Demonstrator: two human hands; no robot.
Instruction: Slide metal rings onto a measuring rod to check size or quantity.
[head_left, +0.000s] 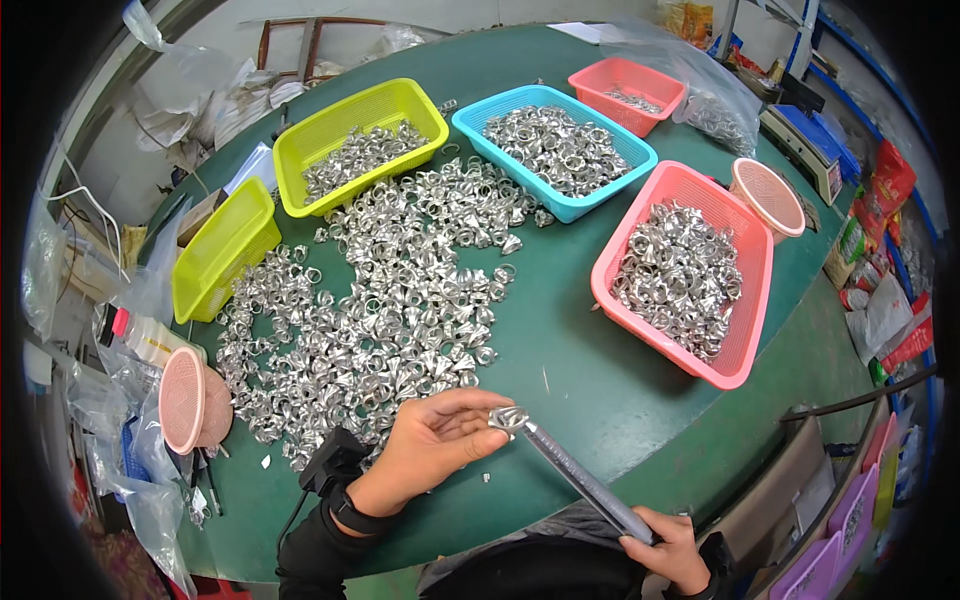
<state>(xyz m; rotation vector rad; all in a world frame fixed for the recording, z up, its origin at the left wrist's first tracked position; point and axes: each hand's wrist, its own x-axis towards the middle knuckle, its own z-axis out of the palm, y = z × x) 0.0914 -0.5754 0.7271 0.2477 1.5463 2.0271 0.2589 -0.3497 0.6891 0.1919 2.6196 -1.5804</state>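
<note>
My left hand (435,440) pinches a silver-coloured metal ring (509,418) between thumb and fingers. The ring sits at the narrow tip of a grey ring mandrel (585,485) with marks along its length; whether the tip passes through the ring, I cannot tell. My right hand (668,550) is closed round the mandrel's thick lower end, close to my body. Beyond my left hand spreads a large heap of similar loose rings (390,320) on the green table (560,350).
Rings fill a yellow-green basket (285,165), a blue basket (470,125) and a pink basket (755,330). A smaller pink basket (590,75) stands at the back. Another yellow-green basket (225,245) is tilted at left. Small round baskets (182,400) flank the table; a scale (800,145) stands far right.
</note>
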